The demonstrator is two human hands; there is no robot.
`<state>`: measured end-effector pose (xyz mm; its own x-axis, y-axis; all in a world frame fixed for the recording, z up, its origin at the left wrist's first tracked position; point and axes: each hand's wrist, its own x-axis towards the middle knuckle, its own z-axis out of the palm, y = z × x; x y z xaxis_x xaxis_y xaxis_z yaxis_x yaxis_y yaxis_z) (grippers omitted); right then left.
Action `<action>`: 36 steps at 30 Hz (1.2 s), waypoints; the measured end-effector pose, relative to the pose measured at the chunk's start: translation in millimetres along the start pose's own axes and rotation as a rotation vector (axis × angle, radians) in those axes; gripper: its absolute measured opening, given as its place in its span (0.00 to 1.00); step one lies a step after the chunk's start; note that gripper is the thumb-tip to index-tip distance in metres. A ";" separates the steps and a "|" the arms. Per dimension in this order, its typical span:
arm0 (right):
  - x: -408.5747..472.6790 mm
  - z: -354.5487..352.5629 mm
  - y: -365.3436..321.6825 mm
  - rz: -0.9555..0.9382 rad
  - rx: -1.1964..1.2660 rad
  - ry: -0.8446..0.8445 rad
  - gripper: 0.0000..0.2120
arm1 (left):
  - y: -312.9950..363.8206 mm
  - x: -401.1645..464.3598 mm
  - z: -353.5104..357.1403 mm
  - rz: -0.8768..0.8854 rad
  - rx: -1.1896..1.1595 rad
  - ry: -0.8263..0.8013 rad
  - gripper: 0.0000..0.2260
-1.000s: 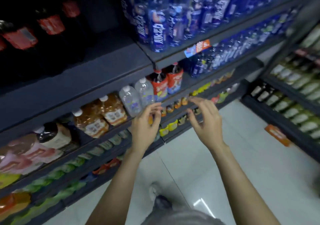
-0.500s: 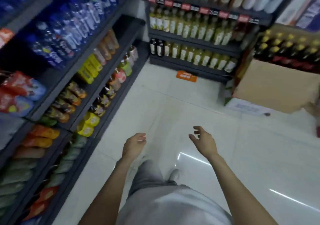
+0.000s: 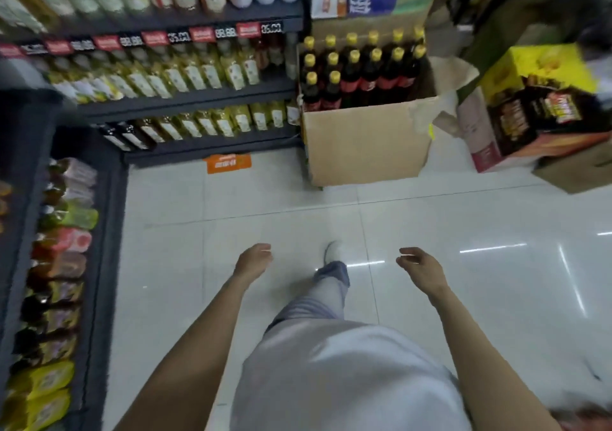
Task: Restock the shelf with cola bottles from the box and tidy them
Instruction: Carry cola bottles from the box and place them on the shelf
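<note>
Tiled aisle floor (image 3: 271,198); left grip (image 3: 253,260), right grip (image 3: 419,265) released, empty; cola bottles (image 3: 361,73) boxed well ahead

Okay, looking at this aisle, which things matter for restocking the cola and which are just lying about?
For the job:
- open brown cardboard box
- dark yellow-capped cola bottles standing in it
- left hand and right hand, both empty

Just there:
- yellow printed carton
- orange floor sticker
- pale-labelled bottles on the dark shelves
</note>
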<state>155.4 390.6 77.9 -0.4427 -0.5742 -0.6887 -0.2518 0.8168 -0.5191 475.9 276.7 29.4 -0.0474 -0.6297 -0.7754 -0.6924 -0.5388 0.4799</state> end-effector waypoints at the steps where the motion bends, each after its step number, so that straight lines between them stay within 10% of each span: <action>1: 13.6 -19.7 -7.4 0.019 -0.031 0.008 0.13 | 21.5 14.4 3.8 -0.024 0.044 -0.040 0.17; 13: 190.7 -141.2 -138.9 -0.059 -0.274 0.059 0.13 | 253.9 123.4 28.3 0.249 0.296 0.050 0.15; 24: 376.1 -149.7 -250.5 -0.365 -0.253 0.020 0.17 | 355.4 202.5 51.1 0.086 -0.098 0.303 0.12; 36: 482.8 -180.5 -275.6 -0.517 -0.407 0.329 0.24 | 499.3 303.8 142.7 0.243 -0.204 0.177 0.25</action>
<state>-144.3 -101.5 -20.2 -0.4003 -0.8972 -0.1866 -0.7692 0.4396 -0.4637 13.1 -103.7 -25.1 -0.0552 -0.8307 -0.5540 -0.5177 -0.4507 0.7273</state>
